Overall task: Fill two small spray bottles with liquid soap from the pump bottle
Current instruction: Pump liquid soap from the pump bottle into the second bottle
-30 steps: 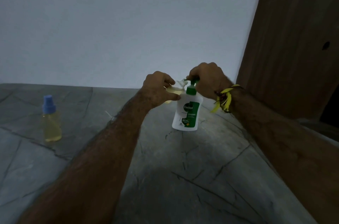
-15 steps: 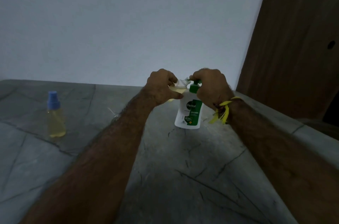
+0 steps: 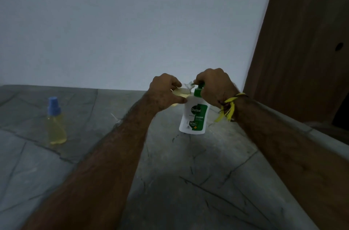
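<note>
Stone counter: left hand grips small bottle tilted, mouth just left of spout; right hand clenched on pump bottle head.

Perhaps slightly more yellow soap in the small spray bottle; hands otherwise unmoved.

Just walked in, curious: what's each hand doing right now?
Left hand: closed, holding a small bottle at the pump spout.
Right hand: closed on the Dettol pump bottle head.
</note>
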